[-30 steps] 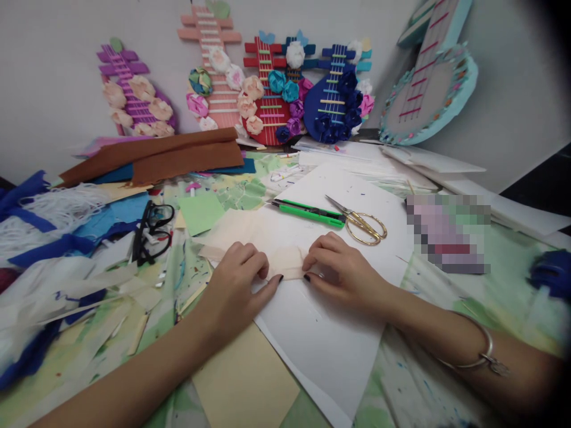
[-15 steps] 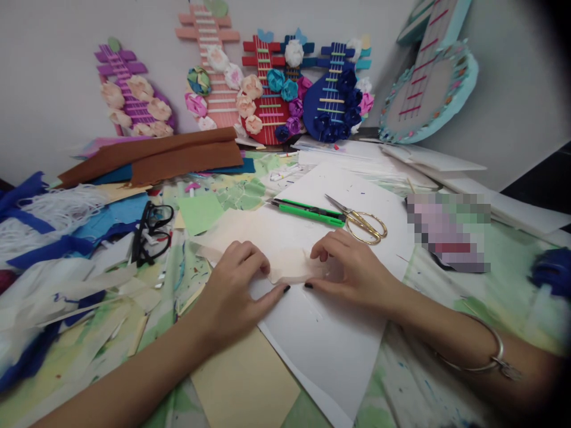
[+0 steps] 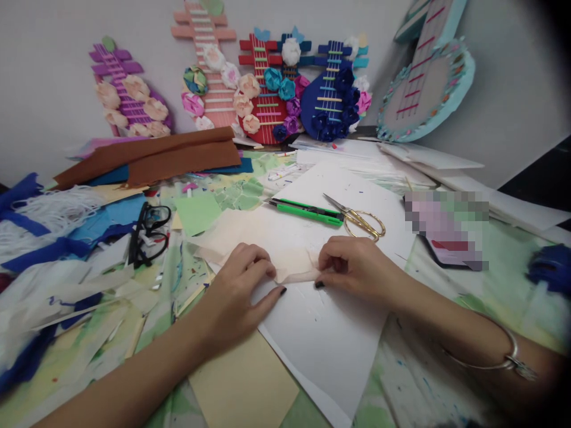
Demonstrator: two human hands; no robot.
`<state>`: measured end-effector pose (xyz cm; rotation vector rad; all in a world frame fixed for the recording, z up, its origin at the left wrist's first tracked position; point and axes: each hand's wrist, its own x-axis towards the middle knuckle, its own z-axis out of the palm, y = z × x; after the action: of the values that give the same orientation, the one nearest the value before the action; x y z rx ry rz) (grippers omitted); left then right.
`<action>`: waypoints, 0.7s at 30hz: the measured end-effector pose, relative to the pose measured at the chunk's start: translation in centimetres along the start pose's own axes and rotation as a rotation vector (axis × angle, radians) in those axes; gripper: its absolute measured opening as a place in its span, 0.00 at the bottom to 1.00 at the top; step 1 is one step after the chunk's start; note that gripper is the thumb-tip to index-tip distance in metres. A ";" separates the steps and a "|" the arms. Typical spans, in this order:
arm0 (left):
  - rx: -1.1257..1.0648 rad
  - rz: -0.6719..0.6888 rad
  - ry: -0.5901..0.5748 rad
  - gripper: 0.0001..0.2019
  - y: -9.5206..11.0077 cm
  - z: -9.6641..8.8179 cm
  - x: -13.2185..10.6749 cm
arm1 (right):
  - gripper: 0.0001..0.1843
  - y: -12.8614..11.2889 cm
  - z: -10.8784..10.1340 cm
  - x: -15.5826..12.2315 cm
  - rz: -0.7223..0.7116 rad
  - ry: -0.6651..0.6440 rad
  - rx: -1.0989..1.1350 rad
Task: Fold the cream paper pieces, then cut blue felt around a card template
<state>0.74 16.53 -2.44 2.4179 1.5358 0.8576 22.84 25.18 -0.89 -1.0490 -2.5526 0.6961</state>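
A strip of thin cream crepe paper (image 3: pixel 294 263), its near edge folded or rolled over, lies between my hands on a white sheet (image 3: pixel 325 339). My left hand (image 3: pixel 241 285) presses the strip's left part with curled fingers, its thumb resting just below the fold. At the other end, my right hand (image 3: pixel 350 268) pinches the paper between thumb and fingers. Just beyond the strip are a green utility knife (image 3: pixel 307 213) and scissors with gold handles (image 3: pixel 363 222). The fingertips of both hands are partly hidden by the paper and knuckles.
Black-framed glasses (image 3: pixel 149 235), a green paper square (image 3: pixel 197 214) and paper scraps lie left. A blurred-out phone-like object (image 3: pixel 446 232) and a blue paper flower (image 3: pixel 551 267) are right. Brown crepe paper (image 3: pixel 178 156) and several decorated paper lutes (image 3: pixel 267 113) stand or lie at the back.
My right hand has closed from a loose curl into a pinch on the strip's right end and shifted slightly right. My left hand stays nearly in place. The view has shifted a little.
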 end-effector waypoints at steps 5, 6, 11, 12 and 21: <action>-0.046 0.049 -0.048 0.04 -0.1 0.2 0.2 | 0.05 0.1 0.1 0.0 -0.063 0.001 0.050; -0.052 0.058 -0.052 0.05 -0.1 0.2 0.2 | 0.05 0.2 0.1 0.0 -0.077 0.003 0.055; -0.065 0.113 -0.006 0.06 -0.2 0.3 0.0 | 0.06 0.4 0.4 -0.1 -0.162 0.101 0.024; -0.069 0.127 0.010 0.06 -0.2 0.4 0.0 | 0.07 0.5 0.5 -0.2 -0.180 0.132 0.011; -0.116 0.056 0.035 0.07 -0.3 0.7 0.0 | 0.09 0.4 0.0 0.1 -0.068 -0.019 0.170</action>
<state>0.95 16.80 -3.16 2.3853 1.3947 0.9758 23.00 25.54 -1.09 -0.9001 -2.4805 0.8909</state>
